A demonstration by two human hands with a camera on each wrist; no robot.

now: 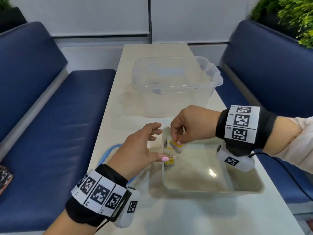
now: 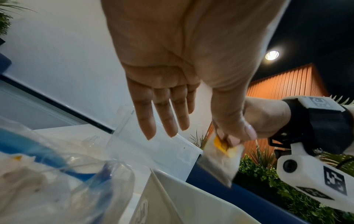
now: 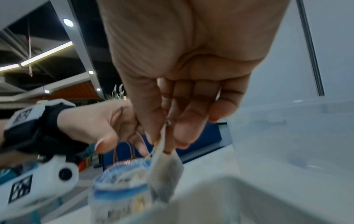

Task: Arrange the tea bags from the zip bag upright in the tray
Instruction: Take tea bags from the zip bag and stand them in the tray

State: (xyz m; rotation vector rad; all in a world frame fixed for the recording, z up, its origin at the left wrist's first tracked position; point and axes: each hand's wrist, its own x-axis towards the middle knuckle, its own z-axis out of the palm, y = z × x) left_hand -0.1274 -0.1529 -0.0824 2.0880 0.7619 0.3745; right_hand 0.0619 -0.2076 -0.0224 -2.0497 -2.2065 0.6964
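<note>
Fingertips of the right hand pinch the top of a tea bag, which hangs over the far left corner of the tray. The left hand is spread, holding nothing, thumb near the other tea bags inside that corner. The zip bag lies on the tabletop just left of the tray, under the left hand. A clear tub sits farther back
</note>
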